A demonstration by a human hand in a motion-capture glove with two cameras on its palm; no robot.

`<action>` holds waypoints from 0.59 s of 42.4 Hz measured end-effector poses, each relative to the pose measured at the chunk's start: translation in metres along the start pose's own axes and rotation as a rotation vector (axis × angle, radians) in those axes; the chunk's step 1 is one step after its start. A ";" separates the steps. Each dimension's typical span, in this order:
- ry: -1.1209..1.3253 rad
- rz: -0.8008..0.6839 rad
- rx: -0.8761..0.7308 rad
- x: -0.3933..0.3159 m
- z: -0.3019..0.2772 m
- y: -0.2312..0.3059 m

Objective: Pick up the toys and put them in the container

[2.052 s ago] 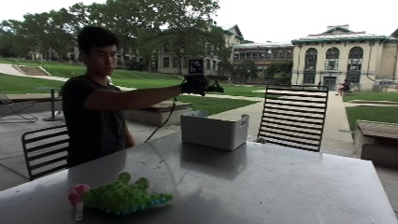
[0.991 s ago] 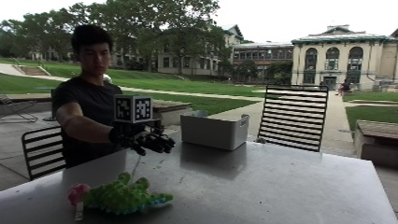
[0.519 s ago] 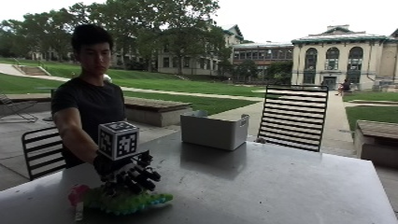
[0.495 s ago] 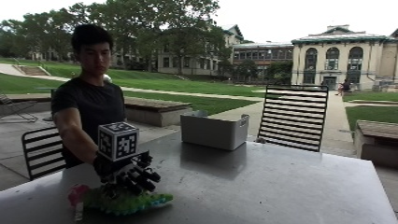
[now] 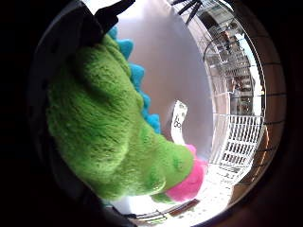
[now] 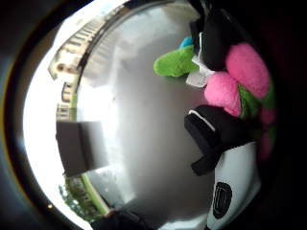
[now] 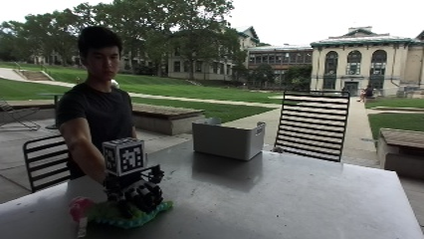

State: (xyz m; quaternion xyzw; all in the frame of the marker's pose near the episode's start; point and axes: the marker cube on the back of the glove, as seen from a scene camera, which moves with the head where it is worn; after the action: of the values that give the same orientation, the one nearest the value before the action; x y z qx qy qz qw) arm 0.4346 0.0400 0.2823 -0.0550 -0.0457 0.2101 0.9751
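Note:
A green plush dinosaur (image 7: 109,215) with blue spikes and pink parts lies on the grey table (image 7: 278,199) near its front left corner. My gloved right hand (image 7: 136,194) is down on top of it, fingers curled round its body. In the little finger side palm view the green body (image 5: 113,127) with its blue spikes and white tag fills the picture. The thumb side palm view shows black fingers (image 6: 211,134) wrapped over the pink parts (image 6: 235,76). The grey container (image 7: 227,138) stands at the table's far edge, apart from the hand.
A black slatted chair (image 7: 313,124) stands behind the table to the right of the container, and another chair (image 7: 46,159) is at the left beside the person. Bare tabletop lies between the toy and the container.
The hand came down from beside the container to the front left of the table, lowered onto the dinosaur and closed round it.

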 end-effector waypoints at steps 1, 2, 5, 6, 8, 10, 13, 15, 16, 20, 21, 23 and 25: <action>0.002 0.007 0.015 -0.001 0.000 -0.001; 0.005 0.011 0.030 -0.003 -0.001 -0.002; 0.029 0.007 0.072 -0.007 -0.003 -0.004; 0.039 0.000 0.085 -0.009 -0.004 -0.005; 0.056 -0.018 0.110 -0.012 -0.007 -0.006; 0.064 -0.030 0.131 -0.016 -0.010 -0.008; 0.071 -0.042 0.146 -0.019 -0.014 -0.009; 0.078 -0.047 0.140 -0.023 -0.017 -0.009; 0.081 -0.049 0.133 -0.024 -0.018 -0.009; 0.070 -0.055 0.099 -0.034 -0.027 -0.007; 0.063 -0.056 0.089 -0.037 -0.029 -0.007; 0.050 -0.061 0.073 -0.043 -0.034 -0.006; 0.041 -0.070 0.061 -0.050 -0.041 -0.006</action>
State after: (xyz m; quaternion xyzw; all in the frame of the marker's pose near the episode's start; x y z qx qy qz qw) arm 0.3960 0.0099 0.2389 -0.0281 -0.0212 0.1761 0.9837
